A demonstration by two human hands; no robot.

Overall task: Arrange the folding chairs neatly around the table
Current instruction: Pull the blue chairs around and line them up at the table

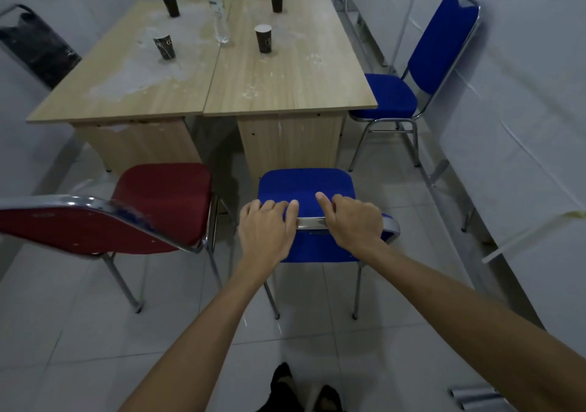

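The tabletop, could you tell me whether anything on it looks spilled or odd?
Yes. A whitish, powdery smear covers much of the left half of the table, around the near left paper cup. The cups and water bottle stand upright.

surface point(285, 88): 2 wooden tops pushed together | 4 paper cups point(263, 38) | 1 bottle point(218, 8) upright | white smears

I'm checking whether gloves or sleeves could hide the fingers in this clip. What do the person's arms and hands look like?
Both arms are bare from the bottom of the frame to the wrist, with no sleeves in view. The left hand and right hand wear no gloves. No rings, watch, bracelets or markings show on either one.
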